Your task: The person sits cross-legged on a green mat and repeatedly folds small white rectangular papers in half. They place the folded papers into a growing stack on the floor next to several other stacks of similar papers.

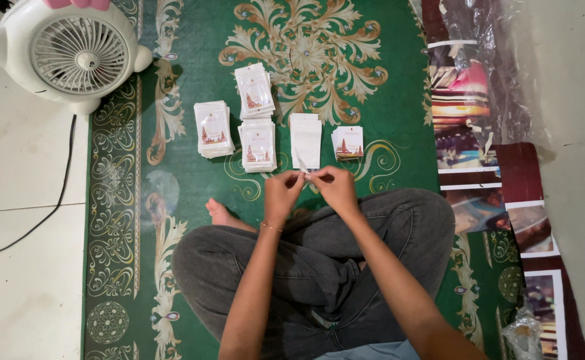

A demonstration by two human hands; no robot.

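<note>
The left hand (pixel 282 193) and right hand (pixel 336 189) meet with fingertips pinched on a small clear sleeve (pixel 304 172) held between them, just nearer than the white stack (pixel 305 139); it looks light, thin and slippery, so gripping its edges seems best.

Four packet stacks (pixel 256 123) and a card pile (pixel 349 142) are lying in a row on the rug (pixel 399 107), before the crossed legs (pixel 319 267); a fan (pixel 72 50) is standing far left (on tiles), printed sheets (pixel 466 133) lying right.
</note>
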